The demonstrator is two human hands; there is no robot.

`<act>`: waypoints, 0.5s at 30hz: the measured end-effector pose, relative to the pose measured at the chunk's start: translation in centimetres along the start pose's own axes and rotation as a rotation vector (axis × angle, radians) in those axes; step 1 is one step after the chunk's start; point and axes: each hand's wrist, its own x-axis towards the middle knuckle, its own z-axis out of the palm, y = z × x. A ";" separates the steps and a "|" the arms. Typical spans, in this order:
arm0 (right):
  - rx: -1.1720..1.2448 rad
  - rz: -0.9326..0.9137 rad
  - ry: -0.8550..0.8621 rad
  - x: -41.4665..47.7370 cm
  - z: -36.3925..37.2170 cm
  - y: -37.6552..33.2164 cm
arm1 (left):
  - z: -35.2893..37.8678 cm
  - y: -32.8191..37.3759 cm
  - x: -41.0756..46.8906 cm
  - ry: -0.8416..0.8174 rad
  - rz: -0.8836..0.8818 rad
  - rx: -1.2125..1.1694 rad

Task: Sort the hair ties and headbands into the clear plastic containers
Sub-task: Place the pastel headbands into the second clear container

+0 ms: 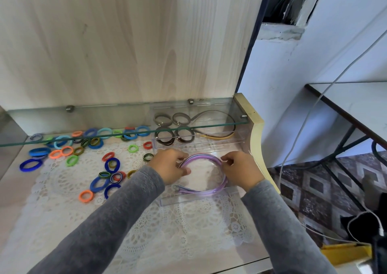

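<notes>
A bundle of lilac and pale headbands lies in the near clear plastic container on the lace mat. My left hand holds the bundle's left side, thumb and fingers curled round it. My right hand pinches its right side. Behind it a second clear container holds brown hair ties and a brown and yellow headband. Several loose hair ties in blue, orange, green and red lie scattered to the left on the mat.
A glass shelf juts out above the back of the table, over the far container and the rear hair ties. A wooden panel stands behind. The table's curved edge is on the right, with cables and a black table frame beyond.
</notes>
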 end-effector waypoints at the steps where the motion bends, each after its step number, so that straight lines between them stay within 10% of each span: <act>1: 0.005 0.001 0.002 -0.1 -0.2 0.1 | -0.1 0.0 -0.2 -0.020 0.030 0.029; 15: -0.035 0.022 -0.019 -0.2 -0.3 -0.4 | -1.4 -1.0 -1.5 -0.258 0.276 0.143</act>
